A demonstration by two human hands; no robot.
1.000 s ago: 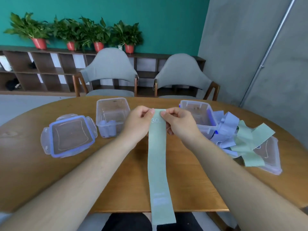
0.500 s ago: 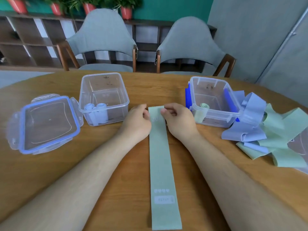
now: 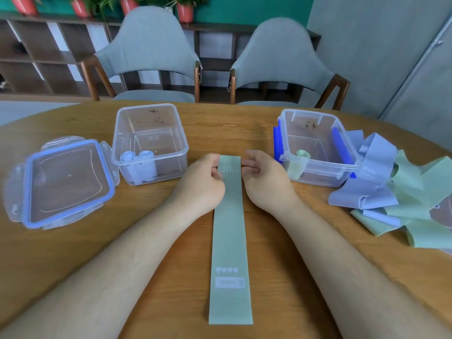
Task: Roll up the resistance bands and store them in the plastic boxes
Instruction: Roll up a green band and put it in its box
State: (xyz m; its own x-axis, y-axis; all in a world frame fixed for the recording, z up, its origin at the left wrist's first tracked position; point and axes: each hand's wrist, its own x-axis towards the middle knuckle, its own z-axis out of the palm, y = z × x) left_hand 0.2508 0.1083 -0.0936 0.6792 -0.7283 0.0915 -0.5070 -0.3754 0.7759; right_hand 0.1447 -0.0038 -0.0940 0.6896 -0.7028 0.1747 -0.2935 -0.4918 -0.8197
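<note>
Green band (image 3: 229, 228): lies flat and unrolled on the wooden table (image 3: 269, 253), running straight away from the person toward the gap between the two boxes; its far end, printed "30", sits between the two hands; hearts and a small label mark its near end.
Left hand (image 3: 203, 183): rests on the table at the left side of the band's far end; fingers curled, thumb tip on the band's left edge, pinching that corner.
Right hand (image 3: 265, 181): rests at the right side of the same end; fingers loosely curled, their tips right at the band's right edge; from here I cannot tell whether they grip it or only touch it.
Left box (image 3: 168, 152): clear, lidless, just left of the left hand; two rolled purple bands (image 3: 139, 165) stand in its near left corner.
Lid (image 3: 66, 179): clear with a blue rim, flat on the table beside the left box.
Right box (image 3: 347, 167): clear with blue clips, just right of the right hand; one rolled green band (image 3: 302, 154) stands in its near left corner.
Loose bands (image 3: 391, 204): a tangle of purple and green strips heaped against the right box's right side.
Chairs (image 3: 149, 52): two grey ones across the table.
</note>
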